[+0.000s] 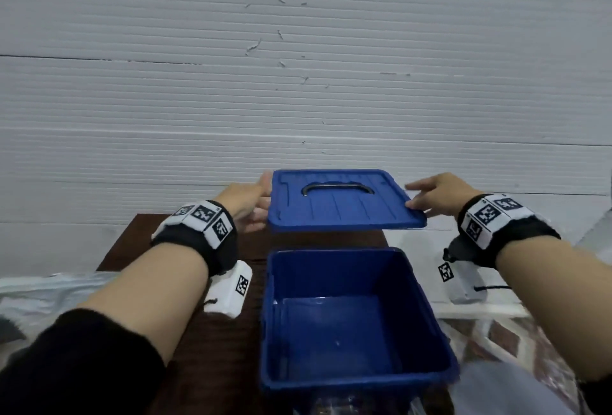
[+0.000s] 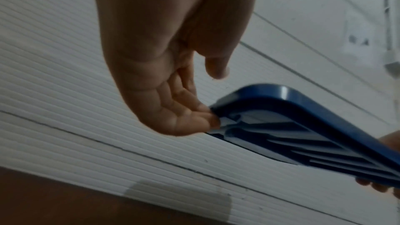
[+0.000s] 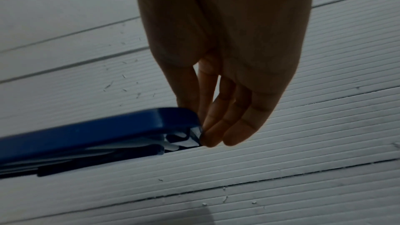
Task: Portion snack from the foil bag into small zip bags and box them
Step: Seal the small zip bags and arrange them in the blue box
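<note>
A blue lid (image 1: 341, 205) with a dark handle hangs level in the air, just above and behind the open blue box (image 1: 331, 268). The box looks empty inside. My left hand (image 1: 255, 202) holds the lid's left edge. In the left wrist view its fingertips (image 2: 207, 119) curl under the rim of the lid (image 2: 303, 114) and the thumb sits just above. My right hand (image 1: 430, 196) pinches the right edge, thumb on top and fingers (image 3: 216, 136) under the lid (image 3: 86, 133). I see no foil bag or zip bag that I can make out.
The box stands on a dark brown table (image 1: 205, 348). A white corrugated wall (image 1: 298, 83) rises close behind. Clear crinkled plastic lies at the left (image 1: 49, 288) and right (image 1: 496, 331) of the box.
</note>
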